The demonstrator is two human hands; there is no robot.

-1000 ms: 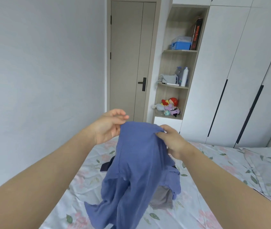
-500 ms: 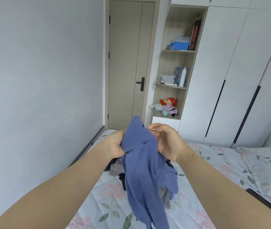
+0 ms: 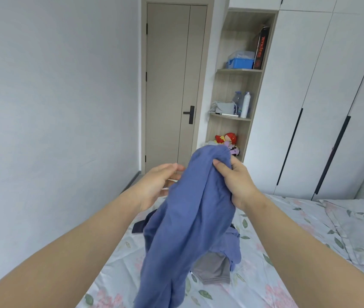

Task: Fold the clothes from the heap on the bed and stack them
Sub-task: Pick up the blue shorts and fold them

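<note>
Head view: my right hand (image 3: 238,185) grips the bunched top of one soft blue garment (image 3: 190,218), which hangs in limp folds above the floral-sheeted bed (image 3: 287,218). My left hand (image 3: 156,187) is beside it, fingers relaxed, holding nothing. Beneath lie one smooth grey piece (image 3: 214,272) and one dark piece (image 3: 139,226).

Legible text: one brand name.
"Tenda", orange-red letters running lengthwise down the black box (image 3: 261,46) standing on the top shelf (image 3: 234,71); the smaller print beneath it is unreadable.
</note>
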